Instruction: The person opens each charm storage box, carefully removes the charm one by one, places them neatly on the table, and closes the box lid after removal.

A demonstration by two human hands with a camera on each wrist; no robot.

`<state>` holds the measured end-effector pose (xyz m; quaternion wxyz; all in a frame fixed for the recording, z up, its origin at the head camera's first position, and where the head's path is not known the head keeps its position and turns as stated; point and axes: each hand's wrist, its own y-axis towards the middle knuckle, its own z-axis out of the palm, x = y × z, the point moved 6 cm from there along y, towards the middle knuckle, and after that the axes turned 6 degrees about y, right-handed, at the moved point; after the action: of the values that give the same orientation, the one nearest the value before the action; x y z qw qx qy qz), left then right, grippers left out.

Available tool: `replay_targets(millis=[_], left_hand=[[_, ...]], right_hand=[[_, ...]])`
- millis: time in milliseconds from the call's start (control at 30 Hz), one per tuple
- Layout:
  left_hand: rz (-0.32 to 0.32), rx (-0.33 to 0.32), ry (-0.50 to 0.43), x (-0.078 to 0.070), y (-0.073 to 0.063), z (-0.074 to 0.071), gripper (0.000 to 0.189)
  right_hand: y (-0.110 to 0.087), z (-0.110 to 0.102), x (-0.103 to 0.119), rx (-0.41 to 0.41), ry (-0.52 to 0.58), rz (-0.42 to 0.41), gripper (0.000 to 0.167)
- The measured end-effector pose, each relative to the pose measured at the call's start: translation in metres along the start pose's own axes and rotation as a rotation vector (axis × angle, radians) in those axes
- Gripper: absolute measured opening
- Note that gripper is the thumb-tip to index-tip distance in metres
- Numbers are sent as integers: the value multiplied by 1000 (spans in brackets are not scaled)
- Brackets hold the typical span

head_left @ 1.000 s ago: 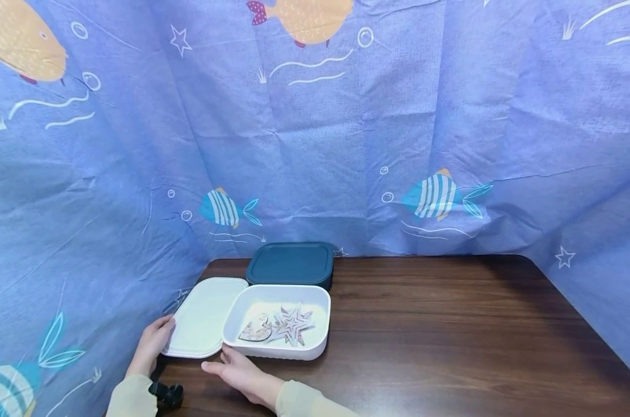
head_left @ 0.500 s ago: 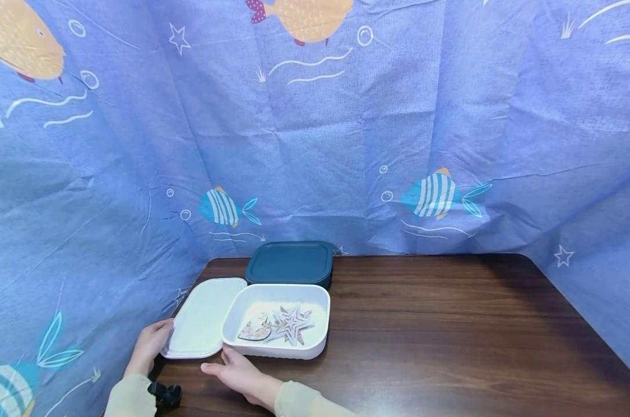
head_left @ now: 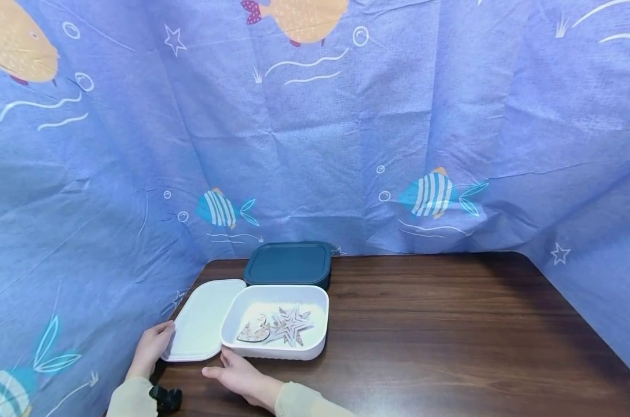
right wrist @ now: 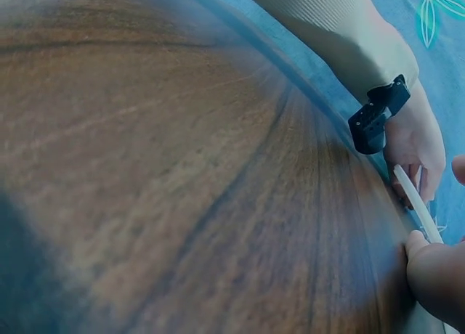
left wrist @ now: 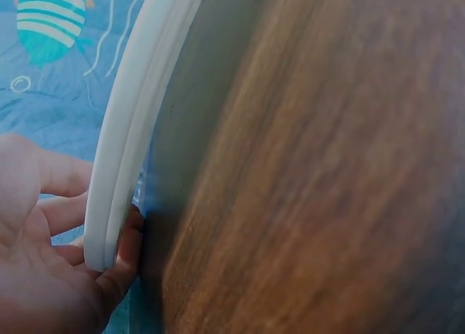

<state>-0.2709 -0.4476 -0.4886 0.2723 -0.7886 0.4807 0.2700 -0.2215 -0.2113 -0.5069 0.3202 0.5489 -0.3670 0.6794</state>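
Note:
My left hand (head_left: 150, 348) grips the left edge of a white lid (head_left: 204, 318), at the left of the table. Up close in the left wrist view, thumb and fingers sit on opposite sides of the lid's rim (left wrist: 131, 131). A white open box (head_left: 273, 350) stands right beside the lid. Inside it lie a patterned heart cutout (head_left: 255, 330) and several star cutouts (head_left: 293, 325). My right hand (head_left: 242, 375) touches the front left corner of the box, near the lid, its fingers extended and thumb spread away. The right wrist view shows that hand only partly, at the right edge.
Behind the white box stands a dark blue lidded box (head_left: 289, 263). The brown wooden table (head_left: 424, 330) extends to the right. A blue fish-print curtain (head_left: 315, 145) closes off the back and sides. A black wrist camera (head_left: 166, 399) is strapped to the left wrist.

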Motion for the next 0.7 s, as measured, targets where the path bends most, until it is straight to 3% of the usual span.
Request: replay_targets(millis=[300,700], left_hand=[[-16,-9,38,-2,-1,0,65],[-18,-10,31,-6,-7,1,64]], right_hand=[[-1,0,0,79,-54,7,73],[-3,2,0,58,-46,-59,74]])
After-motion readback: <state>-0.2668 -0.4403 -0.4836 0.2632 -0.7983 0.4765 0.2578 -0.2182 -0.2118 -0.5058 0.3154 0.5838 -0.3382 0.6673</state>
